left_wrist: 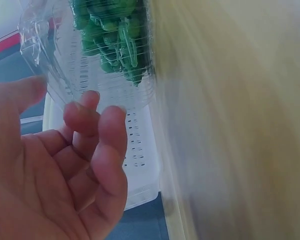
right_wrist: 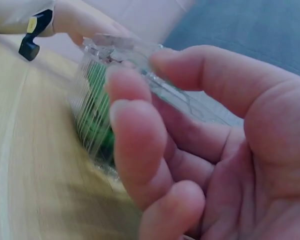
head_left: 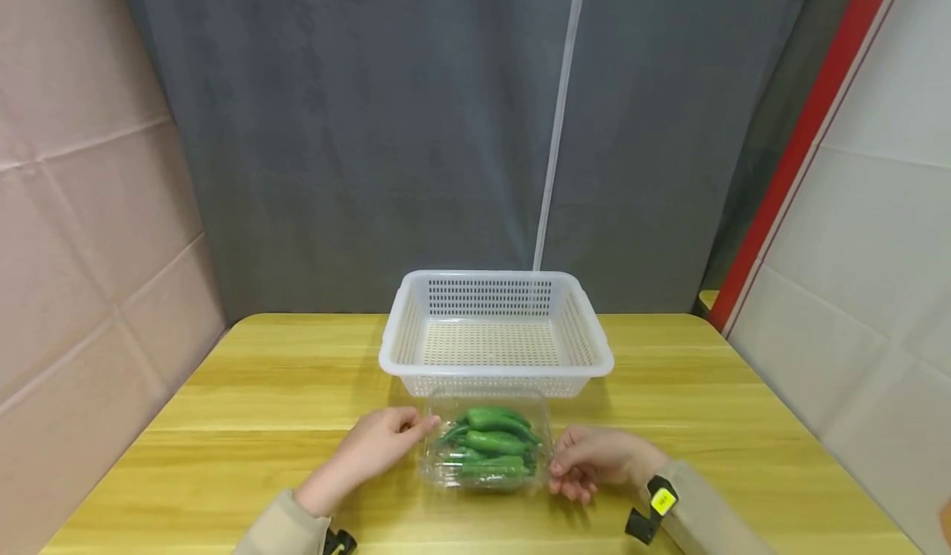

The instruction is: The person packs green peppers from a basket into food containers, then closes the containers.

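A clear plastic box [head_left: 486, 476] with several green peppers [head_left: 496, 441] inside sits in front of me, close to the white basket [head_left: 494, 370]. My left hand [head_left: 382, 443] is at the box's left side, thumb and curled fingers at its rim. In the left wrist view, that rim runs between thumb and fingertips. From the right, my right hand [head_left: 598, 460] holds the box's near right edge, fingers curled. The right wrist view has the right thumb and fingers on either side of the clear plastic, partly hiding the peppers.
The perforated basket stands behind the box on the wooden table [head_left: 297, 381]. A grey curtain [head_left: 357, 142] hangs beyond the table's far edge. Pale panels [head_left: 96, 233] rise along the left and right sides. Each wrist wears a black strap [head_left: 650, 509].
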`<action>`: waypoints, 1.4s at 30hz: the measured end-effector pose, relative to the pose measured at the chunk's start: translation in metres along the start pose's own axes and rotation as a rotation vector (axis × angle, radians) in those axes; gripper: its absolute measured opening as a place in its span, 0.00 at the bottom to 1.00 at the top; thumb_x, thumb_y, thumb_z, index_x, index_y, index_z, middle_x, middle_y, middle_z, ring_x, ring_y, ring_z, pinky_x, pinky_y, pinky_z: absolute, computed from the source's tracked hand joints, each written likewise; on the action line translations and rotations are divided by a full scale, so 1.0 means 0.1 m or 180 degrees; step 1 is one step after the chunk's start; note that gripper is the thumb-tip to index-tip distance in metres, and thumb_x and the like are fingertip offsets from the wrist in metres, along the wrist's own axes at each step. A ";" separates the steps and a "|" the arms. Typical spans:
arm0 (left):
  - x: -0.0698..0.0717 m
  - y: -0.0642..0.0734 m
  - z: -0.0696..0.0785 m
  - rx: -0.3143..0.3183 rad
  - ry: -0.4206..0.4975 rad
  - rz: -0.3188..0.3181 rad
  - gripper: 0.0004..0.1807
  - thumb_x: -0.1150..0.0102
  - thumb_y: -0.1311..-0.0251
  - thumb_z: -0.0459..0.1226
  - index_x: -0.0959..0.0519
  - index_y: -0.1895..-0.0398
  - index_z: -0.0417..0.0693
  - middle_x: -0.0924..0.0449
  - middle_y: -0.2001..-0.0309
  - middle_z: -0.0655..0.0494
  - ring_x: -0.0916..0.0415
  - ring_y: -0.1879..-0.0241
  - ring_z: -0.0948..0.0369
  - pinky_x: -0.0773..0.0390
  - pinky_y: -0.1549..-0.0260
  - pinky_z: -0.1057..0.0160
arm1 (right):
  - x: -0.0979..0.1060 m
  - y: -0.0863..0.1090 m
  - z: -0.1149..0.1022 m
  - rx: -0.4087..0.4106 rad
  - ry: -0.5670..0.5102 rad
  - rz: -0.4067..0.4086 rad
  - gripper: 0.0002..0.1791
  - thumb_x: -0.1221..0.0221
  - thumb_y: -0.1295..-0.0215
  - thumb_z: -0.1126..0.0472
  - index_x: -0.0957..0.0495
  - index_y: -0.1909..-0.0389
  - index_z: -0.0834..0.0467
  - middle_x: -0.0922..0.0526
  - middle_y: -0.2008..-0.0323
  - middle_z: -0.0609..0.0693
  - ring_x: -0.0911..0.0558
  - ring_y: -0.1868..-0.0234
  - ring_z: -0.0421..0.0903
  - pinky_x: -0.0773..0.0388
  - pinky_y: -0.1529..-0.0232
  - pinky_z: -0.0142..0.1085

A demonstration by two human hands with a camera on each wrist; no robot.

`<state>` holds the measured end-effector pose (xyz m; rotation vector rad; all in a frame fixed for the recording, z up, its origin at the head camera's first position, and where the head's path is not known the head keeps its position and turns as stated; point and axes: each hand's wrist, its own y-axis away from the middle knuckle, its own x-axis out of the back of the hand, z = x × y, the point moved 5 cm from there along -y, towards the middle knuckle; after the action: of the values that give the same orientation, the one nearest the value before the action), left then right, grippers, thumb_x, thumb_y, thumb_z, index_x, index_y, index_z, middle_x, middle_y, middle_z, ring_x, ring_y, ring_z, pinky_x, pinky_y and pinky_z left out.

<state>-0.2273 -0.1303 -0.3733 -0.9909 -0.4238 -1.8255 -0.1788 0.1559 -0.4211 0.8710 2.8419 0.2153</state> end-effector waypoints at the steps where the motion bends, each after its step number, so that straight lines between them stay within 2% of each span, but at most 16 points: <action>1: 0.00 0.00 0.00 -0.0013 0.0012 -0.0016 0.27 0.52 0.34 0.61 0.33 0.84 0.54 0.38 0.88 0.64 0.44 0.87 0.67 0.40 0.86 0.66 | 0.00 0.00 0.00 0.0044 -0.0016 -0.0009 0.14 0.50 0.34 0.67 0.15 0.69 0.56 0.16 0.78 0.42 0.21 0.82 0.31 0.33 0.84 0.21; 6: -0.03 0.01 -0.01 0.0016 0.0215 -0.0162 0.29 0.54 0.35 0.64 0.32 0.83 0.53 0.36 0.88 0.63 0.41 0.88 0.66 0.40 0.88 0.66 | 0.01 0.01 0.00 0.0072 -0.0064 0.0021 0.14 0.50 0.35 0.68 0.16 0.70 0.55 0.17 0.79 0.42 0.22 0.82 0.31 0.32 0.83 0.20; 9: -0.04 0.00 -0.04 -0.0016 0.0475 -0.0393 0.30 0.53 0.34 0.61 0.29 0.82 0.49 0.32 0.87 0.61 0.37 0.88 0.65 0.37 0.88 0.66 | 0.01 0.00 0.00 0.0072 -0.0039 0.0036 0.15 0.51 0.34 0.67 0.16 0.71 0.52 0.17 0.80 0.40 0.22 0.82 0.29 0.31 0.82 0.20; 11: -0.07 0.00 -0.09 -0.0064 0.0823 -0.0732 0.28 0.51 0.32 0.57 0.26 0.80 0.44 0.29 0.85 0.59 0.33 0.86 0.64 0.35 0.87 0.67 | 0.02 0.00 0.00 0.0085 -0.0037 0.0063 0.16 0.51 0.34 0.67 0.16 0.71 0.51 0.17 0.79 0.39 0.22 0.82 0.29 0.31 0.82 0.20; 16: -0.16 0.09 -0.17 -0.0183 0.1658 -0.1941 0.24 0.47 0.31 0.47 0.21 0.68 0.30 0.22 0.79 0.57 0.25 0.81 0.64 0.32 0.86 0.73 | 0.05 0.00 0.02 -0.0030 -0.0041 0.0138 0.15 0.49 0.34 0.65 0.15 0.71 0.51 0.17 0.79 0.40 0.21 0.81 0.31 0.31 0.82 0.21; 17: -0.18 0.11 -0.18 -0.0206 0.1750 -0.2107 0.24 0.47 0.31 0.46 0.21 0.66 0.29 0.21 0.78 0.57 0.25 0.80 0.65 0.33 0.86 0.74 | 0.06 -0.01 0.03 -0.0054 -0.0046 0.0140 0.14 0.49 0.34 0.65 0.15 0.71 0.51 0.16 0.79 0.40 0.21 0.81 0.31 0.31 0.82 0.21; 19: -0.21 0.13 -0.17 -0.0238 0.1902 -0.2288 0.23 0.47 0.31 0.45 0.21 0.64 0.28 0.20 0.77 0.58 0.25 0.80 0.66 0.34 0.86 0.75 | 0.05 -0.01 0.03 -0.0033 -0.0029 0.0115 0.14 0.49 0.34 0.65 0.15 0.71 0.51 0.16 0.79 0.40 0.20 0.80 0.31 0.31 0.82 0.21; 21: -0.23 0.13 -0.16 -0.0219 0.2011 -0.2299 0.22 0.48 0.31 0.44 0.21 0.64 0.27 0.20 0.77 0.58 0.25 0.80 0.67 0.36 0.87 0.76 | 0.05 -0.01 0.02 0.0039 -0.0005 0.0068 0.15 0.49 0.34 0.66 0.15 0.70 0.52 0.16 0.78 0.41 0.20 0.80 0.31 0.31 0.82 0.22; 26: -0.29 0.12 -0.17 0.0009 0.2223 -0.2163 0.20 0.48 0.33 0.42 0.21 0.63 0.28 0.22 0.77 0.59 0.27 0.82 0.68 0.39 0.88 0.76 | 0.05 -0.01 0.04 0.0077 0.0007 0.0021 0.14 0.49 0.34 0.67 0.15 0.70 0.54 0.16 0.79 0.42 0.20 0.80 0.32 0.32 0.83 0.22; 29: -0.30 0.12 -0.17 0.0117 0.2330 -0.2095 0.16 0.47 0.35 0.40 0.21 0.65 0.31 0.24 0.79 0.60 0.27 0.83 0.69 0.41 0.89 0.76 | 0.05 -0.01 0.05 0.0085 -0.0028 0.0034 0.12 0.48 0.35 0.67 0.17 0.70 0.68 0.16 0.79 0.44 0.20 0.80 0.33 0.32 0.83 0.22; 32: -0.31 0.12 -0.16 0.0170 0.2392 -0.2066 0.11 0.46 0.38 0.38 0.20 0.70 0.38 0.25 0.81 0.62 0.28 0.84 0.70 0.42 0.90 0.77 | 0.05 -0.01 0.05 0.0110 -0.0052 0.0032 0.15 0.48 0.36 0.68 0.24 0.68 0.80 0.16 0.79 0.45 0.20 0.80 0.34 0.31 0.83 0.23; 35: -0.31 0.12 -0.13 0.0169 0.2400 -0.2035 0.09 0.46 0.40 0.36 0.20 0.73 0.43 0.26 0.82 0.63 0.29 0.85 0.70 0.43 0.91 0.77 | 0.05 -0.01 0.04 0.0072 -0.0032 0.0023 0.19 0.48 0.36 0.67 0.29 0.68 0.87 0.16 0.79 0.45 0.20 0.81 0.33 0.32 0.83 0.23; 38: -0.32 0.13 -0.12 0.0167 0.2384 -0.1979 0.08 0.47 0.41 0.35 0.20 0.75 0.43 0.25 0.82 0.62 0.29 0.86 0.70 0.43 0.91 0.76 | 0.03 -0.01 0.03 0.0068 -0.0013 -0.0004 0.23 0.49 0.35 0.68 0.36 0.67 0.92 0.16 0.79 0.44 0.20 0.81 0.33 0.32 0.82 0.23; 40: -0.32 0.13 -0.12 0.0198 0.2349 -0.1945 0.08 0.46 0.42 0.35 0.20 0.75 0.42 0.25 0.82 0.61 0.29 0.86 0.69 0.43 0.91 0.76 | 0.02 0.00 0.02 0.0080 0.0006 -0.0007 0.22 0.49 0.35 0.68 0.35 0.67 0.91 0.16 0.79 0.44 0.21 0.80 0.33 0.32 0.82 0.23; 42: -0.31 0.13 -0.13 0.0228 0.2264 -0.1900 0.09 0.45 0.41 0.36 0.19 0.73 0.40 0.25 0.82 0.60 0.29 0.86 0.69 0.43 0.91 0.76 | 0.02 0.00 0.02 0.0007 0.0002 0.0009 0.18 0.49 0.34 0.67 0.25 0.69 0.82 0.16 0.78 0.43 0.20 0.80 0.33 0.32 0.82 0.22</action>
<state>-0.2158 -0.1266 -0.4069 -0.1057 -0.3500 -2.5173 -0.1799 0.1567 -0.4232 0.8757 2.8420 0.2129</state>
